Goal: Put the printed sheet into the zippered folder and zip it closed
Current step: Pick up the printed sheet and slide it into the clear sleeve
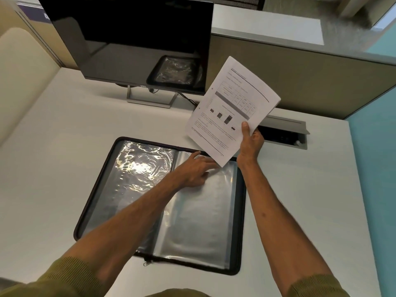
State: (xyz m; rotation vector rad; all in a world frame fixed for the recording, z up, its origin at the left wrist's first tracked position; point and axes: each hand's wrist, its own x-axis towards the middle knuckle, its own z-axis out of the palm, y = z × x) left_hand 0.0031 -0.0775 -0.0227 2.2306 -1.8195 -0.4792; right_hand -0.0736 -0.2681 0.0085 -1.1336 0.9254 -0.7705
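The black zippered folder (100, 189) lies open flat on the white desk, showing shiny clear plastic sleeves on both halves. Its zipper pull (147, 263) sticks out at the near edge. My right hand (250, 142) holds the printed sheet (231, 108), white with tables and a bar chart, by its lower right edge above the folder's far right corner. My left hand (196, 170) rests on the top of the right-hand sleeve, fingers spread, touching the plastic just under the sheet's lower corner.
A dark Dell monitor (132, 39) on a metal stand (150, 99) stands at the back of the desk (53, 146). An open cable tray (285, 136) is recessed at the back right. A grey partition (300, 82) borders the desk behind.
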